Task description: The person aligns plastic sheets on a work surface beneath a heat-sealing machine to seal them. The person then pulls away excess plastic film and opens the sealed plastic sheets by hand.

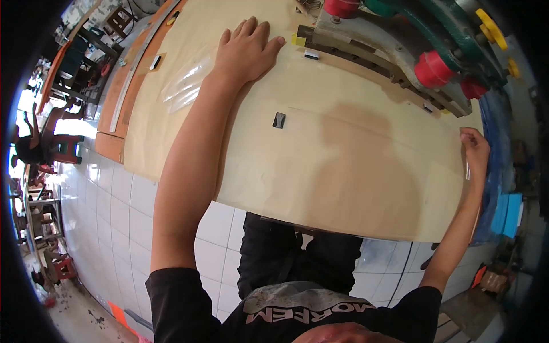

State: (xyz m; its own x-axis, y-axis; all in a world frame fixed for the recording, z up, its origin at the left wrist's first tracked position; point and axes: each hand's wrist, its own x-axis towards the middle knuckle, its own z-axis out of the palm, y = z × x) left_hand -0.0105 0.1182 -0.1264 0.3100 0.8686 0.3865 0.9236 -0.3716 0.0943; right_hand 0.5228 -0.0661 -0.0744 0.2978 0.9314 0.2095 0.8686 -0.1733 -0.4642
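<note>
Plainly, the pale sheet (257,166) spreads beneath your left hand and reaches across to your right. Between and beyond your hands stands the machine (394,46). Clear film (186,86) lies just outside your left wrist. Your left hand (247,48) presses flat, fingers splayed, gripping nothing; your right (474,146) curls at the sheet's edge, and whether it pinches anything you cannot tell. Between them, nearer your left, sits a black block (278,120).
</note>
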